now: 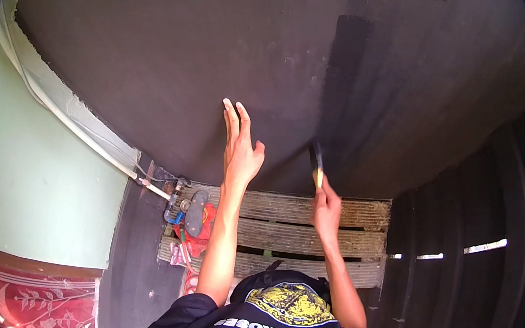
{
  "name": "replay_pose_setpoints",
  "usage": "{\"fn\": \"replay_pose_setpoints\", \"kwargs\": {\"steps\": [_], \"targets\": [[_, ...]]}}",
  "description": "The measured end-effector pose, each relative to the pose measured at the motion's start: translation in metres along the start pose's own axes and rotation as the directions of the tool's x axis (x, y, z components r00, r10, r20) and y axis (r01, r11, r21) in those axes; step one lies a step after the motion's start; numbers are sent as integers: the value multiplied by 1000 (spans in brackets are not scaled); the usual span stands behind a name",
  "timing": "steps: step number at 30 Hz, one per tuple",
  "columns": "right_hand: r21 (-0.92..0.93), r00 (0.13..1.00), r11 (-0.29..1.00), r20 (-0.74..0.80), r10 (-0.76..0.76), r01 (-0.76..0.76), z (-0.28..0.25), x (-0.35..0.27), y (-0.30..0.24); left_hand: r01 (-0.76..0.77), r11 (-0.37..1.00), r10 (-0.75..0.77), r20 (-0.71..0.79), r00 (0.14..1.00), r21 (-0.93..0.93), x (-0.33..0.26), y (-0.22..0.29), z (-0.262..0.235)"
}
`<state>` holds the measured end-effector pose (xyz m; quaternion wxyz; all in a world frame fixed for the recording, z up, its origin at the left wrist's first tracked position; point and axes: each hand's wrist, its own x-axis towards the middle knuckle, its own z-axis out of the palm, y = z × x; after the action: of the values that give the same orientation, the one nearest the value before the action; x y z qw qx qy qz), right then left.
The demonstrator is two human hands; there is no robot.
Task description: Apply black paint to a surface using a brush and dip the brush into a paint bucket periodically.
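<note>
In front of me is a broad dark grey wall. A blacker, wet-looking strip runs down it right of the middle. My right hand is closed around the pale handle of a paintbrush, whose dark head points up at the wall just below that strip. My left hand is raised to the left of the brush, fingers stretched out and thumb apart, holding nothing. Whether its fingertips touch the wall, I cannot tell.
Below are weathered slats with gaps between them. On their left end lie a dark sandal and red material, beside a pipe. A pale green wall stands left; dark ribbed panels rise right.
</note>
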<state>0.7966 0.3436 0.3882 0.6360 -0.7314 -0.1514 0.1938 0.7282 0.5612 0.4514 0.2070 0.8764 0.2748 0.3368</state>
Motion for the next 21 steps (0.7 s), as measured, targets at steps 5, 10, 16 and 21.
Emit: {"fn": "replay_pose_setpoints", "kwargs": {"steps": [5, 10, 16, 21], "targets": [[134, 960, 950, -61, -275, 281, 2, -7, -124, -16, 1000, 15, -33, 999, -12, 1, 1, -5], [-129, 911, 919, -138, -389, 373, 15, 43, -51, -43, 999, 43, -21, 999, -3, 3, 2, -7], [-111, 969, 963, -8, 247, -246, -11, 28, 106, -85, 995, 84, -34, 996, -44, 2, 0, -2], [11, 987, 989, -66, -145, 146, -12, 4, -5, -65, 998, 65, -7, 998, 20, -3, -4, 0]]}}
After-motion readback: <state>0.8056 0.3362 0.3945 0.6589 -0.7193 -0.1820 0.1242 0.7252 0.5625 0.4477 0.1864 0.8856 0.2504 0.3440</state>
